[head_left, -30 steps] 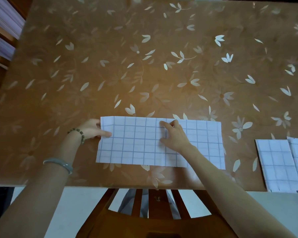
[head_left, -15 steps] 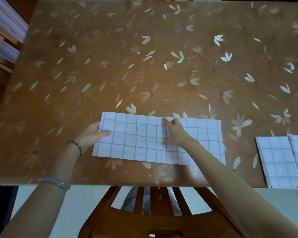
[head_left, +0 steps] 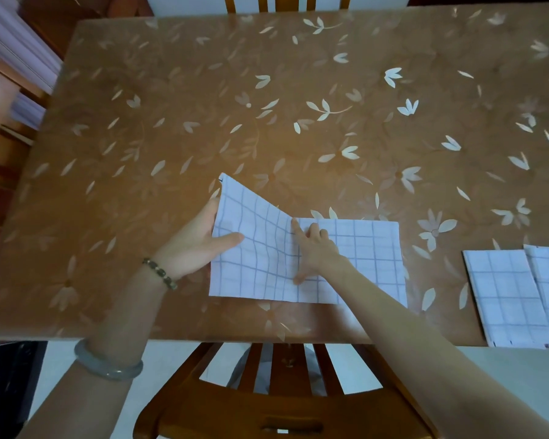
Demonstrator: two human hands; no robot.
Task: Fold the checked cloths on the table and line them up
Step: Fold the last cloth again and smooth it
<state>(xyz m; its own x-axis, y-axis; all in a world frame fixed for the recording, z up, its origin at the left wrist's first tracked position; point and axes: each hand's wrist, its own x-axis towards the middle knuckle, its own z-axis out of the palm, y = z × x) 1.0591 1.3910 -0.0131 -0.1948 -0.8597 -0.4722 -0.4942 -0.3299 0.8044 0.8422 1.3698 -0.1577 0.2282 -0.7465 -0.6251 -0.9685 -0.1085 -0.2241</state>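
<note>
- A checked cloth [head_left: 371, 258], white with thin grey-blue lines, lies on the desk [head_left: 203, 106] near its front edge, roughly in the middle of its width.
- The right half of this cloth lies flat on the desk. The left half is raised and tilts upward, with its far left corner highest.
- The left hand [head_left: 197, 245] holds the raised left edge, thumb on top of the fabric and fingers hidden behind it.
- The right hand [head_left: 314, 251] presses down on the middle of the cloth, where the raised half meets the flat half. Its index finger points away from the person along that line, and its thumb is spread toward the near edge.
- Two folded cloths [head_left: 507, 293] of the same check lie side by side at the front right of the desk, well apart from the one being handled. The picture's edge cuts off the right-hand one.
- The left forearm wears a bead bracelet [head_left: 160, 274] at the wrist and a pale bangle [head_left: 108, 365] further up.
- The desk surface is brown with a pale flower and leaf pattern.
- A wooden chair [head_left: 267, 407] stands at the near side of the desk, below the arms.
</note>
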